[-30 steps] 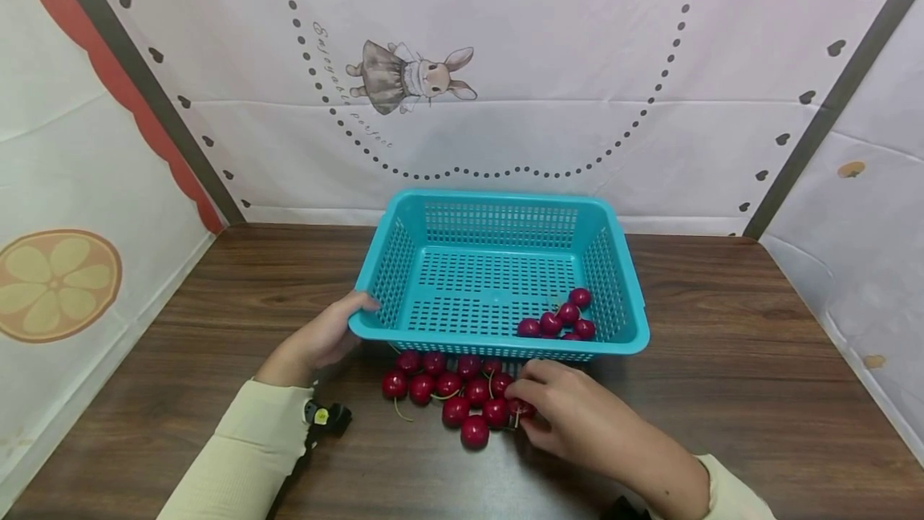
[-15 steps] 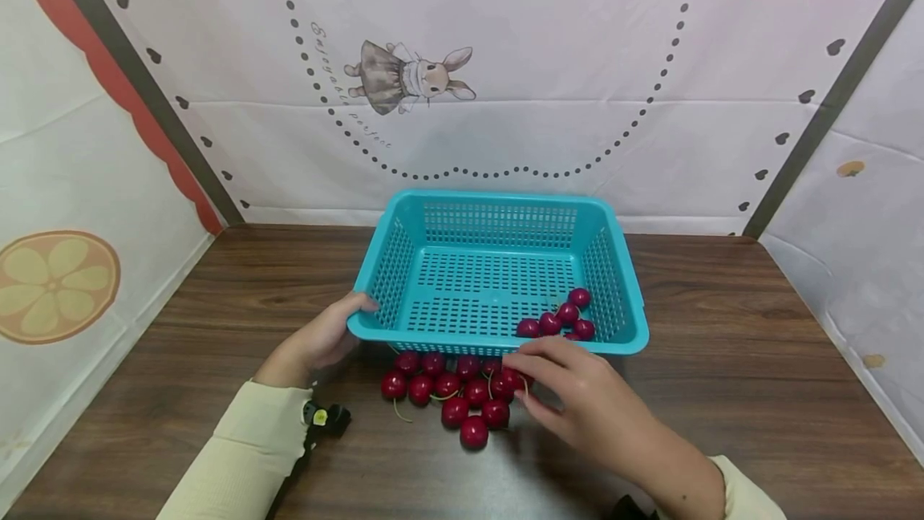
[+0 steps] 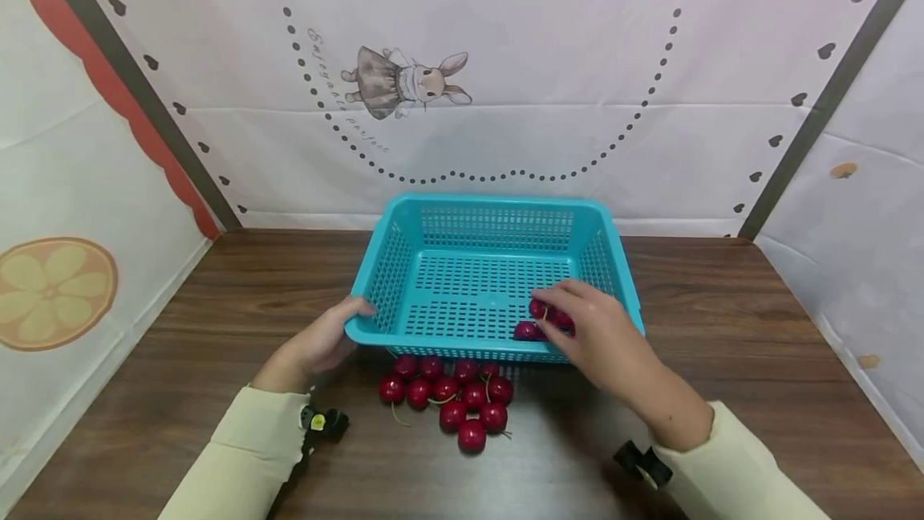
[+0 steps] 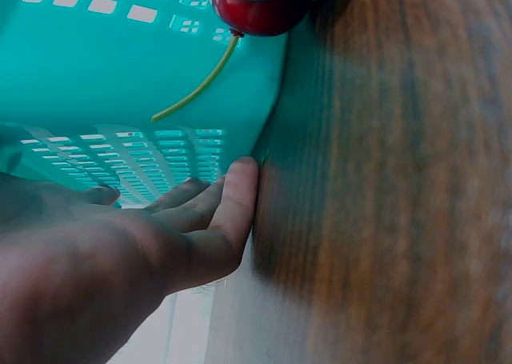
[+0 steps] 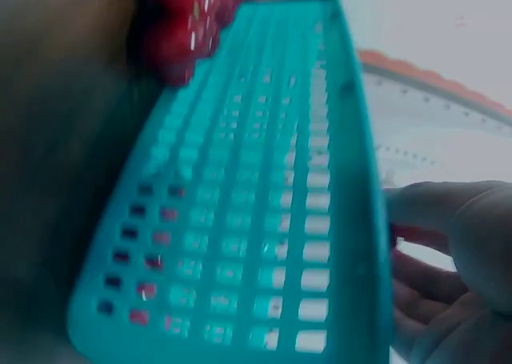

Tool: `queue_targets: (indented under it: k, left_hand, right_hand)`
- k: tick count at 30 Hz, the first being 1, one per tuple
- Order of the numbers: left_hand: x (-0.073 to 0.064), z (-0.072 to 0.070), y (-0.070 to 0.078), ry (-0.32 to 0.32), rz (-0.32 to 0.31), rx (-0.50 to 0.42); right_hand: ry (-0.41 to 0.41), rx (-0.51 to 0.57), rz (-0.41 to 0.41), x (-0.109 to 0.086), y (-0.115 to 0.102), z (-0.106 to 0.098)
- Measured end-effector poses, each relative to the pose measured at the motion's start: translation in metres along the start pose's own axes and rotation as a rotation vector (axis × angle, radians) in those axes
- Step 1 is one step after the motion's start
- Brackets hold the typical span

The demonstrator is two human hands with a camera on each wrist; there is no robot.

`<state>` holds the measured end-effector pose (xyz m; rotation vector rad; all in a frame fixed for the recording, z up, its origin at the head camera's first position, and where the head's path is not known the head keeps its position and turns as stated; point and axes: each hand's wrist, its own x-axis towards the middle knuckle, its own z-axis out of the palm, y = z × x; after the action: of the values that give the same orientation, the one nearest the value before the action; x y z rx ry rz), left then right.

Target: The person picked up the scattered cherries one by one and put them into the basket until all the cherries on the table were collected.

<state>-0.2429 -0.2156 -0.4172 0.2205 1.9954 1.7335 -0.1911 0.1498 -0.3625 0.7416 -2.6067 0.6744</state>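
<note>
A turquoise plastic basket [image 3: 496,347] stands on the table, with several red cherries [image 3: 527,331] in its near right corner, partly hidden by my right hand [image 3: 605,337]. That hand is over the basket's near right side, its thumb and fingers pinching a cherry [image 3: 538,309] with a stem. At the near left corner my left hand [image 3: 325,345] holds the basket, thumb over the rim and fingers along the outer wall. In the left wrist view those fingers [image 4: 238,192] reach down close to the tabletop. More cherries [image 3: 452,416], some with green stems, lie in front of the basket.
Dark wood tabletop [image 3: 238,319] surrounds the basket. White printed cloth [image 3: 505,143] hangs behind it and on both sides. The basket's near wall [image 5: 240,196] stands between the loose cherries and its inside. A black strap mount sits at each wrist.
My right hand has lifted a cherry from the right end of the loose group and carried it up over the near rim into the basket's space. The left hand stays on the corner.
</note>
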Motion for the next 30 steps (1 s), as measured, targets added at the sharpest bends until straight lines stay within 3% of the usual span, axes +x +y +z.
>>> queue_targets:
  k: [8,23,30]
  left_hand:
    - [-0.001,-0.001,-0.002,-0.005,0.003,-0.001]
    - [-0.001,-0.001,-0.002,-0.012,0.016,-0.003]
    - [-0.001,-0.002,-0.003,-0.018,0.028,-0.001]
  right_hand:
    - [-0.167,-0.03,0.11,0.027,0.029,0.007]
    - [-0.44,-0.039,0.192,0.036,0.046,0.012]
    - [-0.49,-0.076,0.196,0.039,0.045,0.013]
